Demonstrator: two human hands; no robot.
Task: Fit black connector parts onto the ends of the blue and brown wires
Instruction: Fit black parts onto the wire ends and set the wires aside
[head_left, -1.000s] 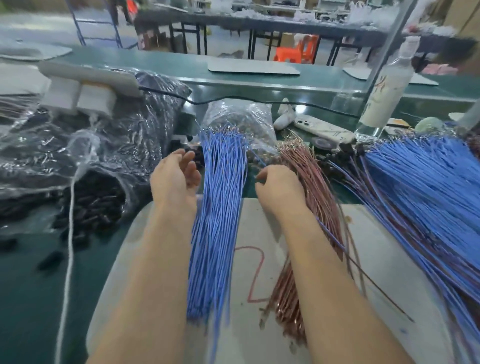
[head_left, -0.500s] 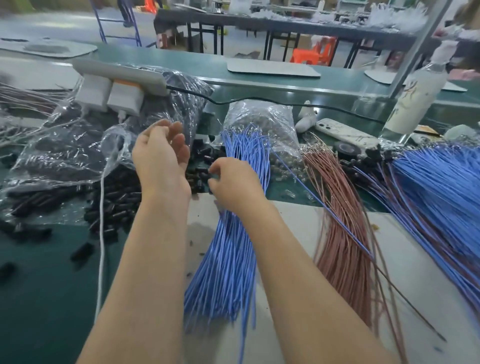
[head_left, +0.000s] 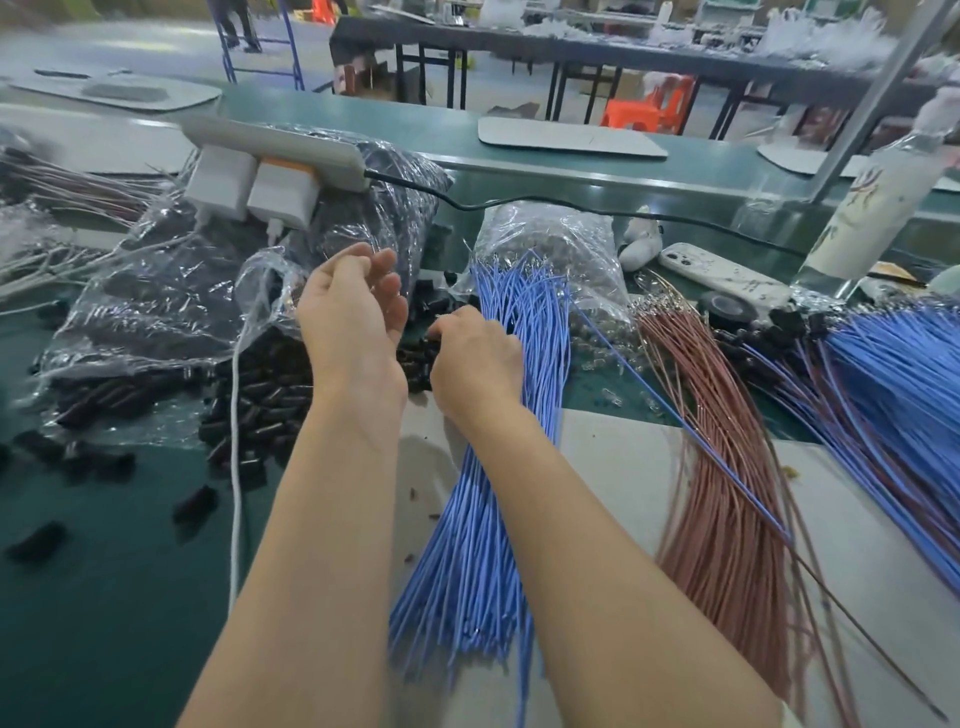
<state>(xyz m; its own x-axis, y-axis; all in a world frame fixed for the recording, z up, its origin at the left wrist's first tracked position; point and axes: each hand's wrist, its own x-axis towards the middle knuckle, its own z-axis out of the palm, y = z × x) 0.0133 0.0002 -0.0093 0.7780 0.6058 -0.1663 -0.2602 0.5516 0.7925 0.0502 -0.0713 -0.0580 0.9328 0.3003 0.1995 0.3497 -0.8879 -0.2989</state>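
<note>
Where the small black plastic connector parts (head_left: 260, 395) lay: in a loose heap beneath our hands.
Left hand (head_left: 358, 322): raised over the heap, fingers loosely curled and apart, empty as far as we saw.
Right hand (head_left: 478, 358): curled down beside the thin blue wires (head_left: 535, 338); its grip was hidden, so we could not tell.
Handling: we judged the parts light and rigid, the wires limp; pinch each wire near its tip.

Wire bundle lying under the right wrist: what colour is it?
Blue; the wire bundle shows best in the head view.
</note>
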